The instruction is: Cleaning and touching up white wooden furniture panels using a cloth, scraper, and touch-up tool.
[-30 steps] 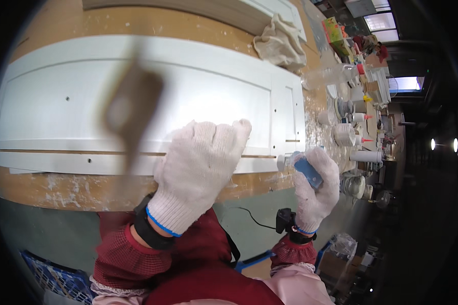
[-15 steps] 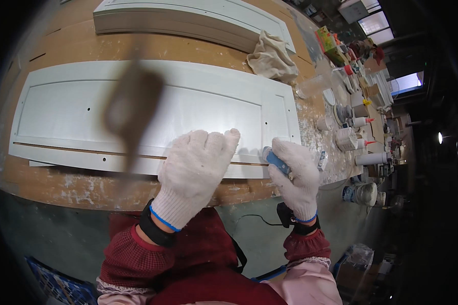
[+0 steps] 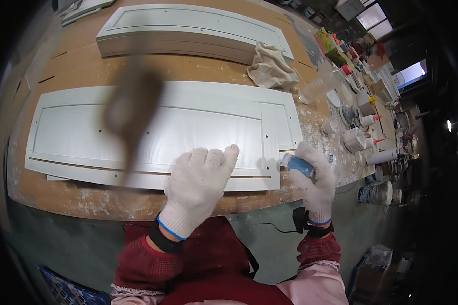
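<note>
A long white cabinet door panel [image 3: 152, 129] lies flat on the wooden workbench [image 3: 76, 66], with a thin groove along its near rail. My left hand [image 3: 198, 185], in a white knit glove, rests flat with fingers together on the panel's near edge. My right hand [image 3: 315, 178], also gloved, grips a small blue bottle [image 3: 296, 164] with its tip pointing at the panel's right end, close to the groove. A blurred brown smear [image 3: 132, 109] hangs in front of the camera over the panel's middle.
A second white panel [image 3: 193, 28] lies on a stack at the back, a crumpled cloth [image 3: 270, 66] beside it. Bottles, cups and tins [image 3: 364, 137] crowd the bench's right end. A dark wrist device [image 3: 301, 219] sits on my right wrist. A blue crate [image 3: 66, 290] stands below left.
My right hand has brought the blue bottle up and left from below the bench edge to the panel's right end. The left hand has stayed on the near rail as the view shifted.
</note>
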A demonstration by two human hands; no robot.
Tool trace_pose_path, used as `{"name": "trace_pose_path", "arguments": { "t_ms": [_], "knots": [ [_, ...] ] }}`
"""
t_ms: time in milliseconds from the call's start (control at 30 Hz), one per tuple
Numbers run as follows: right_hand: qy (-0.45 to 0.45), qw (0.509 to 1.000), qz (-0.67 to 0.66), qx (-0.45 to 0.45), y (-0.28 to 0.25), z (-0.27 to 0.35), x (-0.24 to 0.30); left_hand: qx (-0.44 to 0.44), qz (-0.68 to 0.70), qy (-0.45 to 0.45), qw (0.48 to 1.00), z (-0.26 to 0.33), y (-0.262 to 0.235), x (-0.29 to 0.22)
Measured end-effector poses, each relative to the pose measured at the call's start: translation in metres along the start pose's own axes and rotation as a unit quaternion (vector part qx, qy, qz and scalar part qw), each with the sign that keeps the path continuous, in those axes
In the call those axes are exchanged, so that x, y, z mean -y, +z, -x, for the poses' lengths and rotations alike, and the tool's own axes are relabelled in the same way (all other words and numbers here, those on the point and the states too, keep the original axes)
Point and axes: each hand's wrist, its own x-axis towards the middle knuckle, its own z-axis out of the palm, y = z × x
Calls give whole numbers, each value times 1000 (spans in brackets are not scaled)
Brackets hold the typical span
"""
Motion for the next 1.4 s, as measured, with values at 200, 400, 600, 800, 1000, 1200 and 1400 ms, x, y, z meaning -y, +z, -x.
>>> {"name": "trace_pose_path", "arguments": {
  "t_ms": [200,400,600,800,1000,1200,1400],
  "knots": [
    [95,987,-117,-50,-13,-12,-9,41,-11,-21,999,11,-10,-4],
    [137,983,-123,-2,-6,-43,-20,62,-16,-39,997,15,-13,-7],
    [119,987,-108,13,4,-82,-28,-38,-47,18,998,12,-2,1],
    [45,996,-10,76,10,-105,-33,21,-45,15,999,6,-8,-2],
    [10,990,-59,125,23,-118,-24,50,-36,-1,998,3,-12,-3],
    [-43,986,12,158,26,-122,-31,59,-27,-6,998,4,-12,-3],
    [-44,984,69,161,22,-125,-29,43,-33,-21,998,4,-8,-4]
  ]
}}
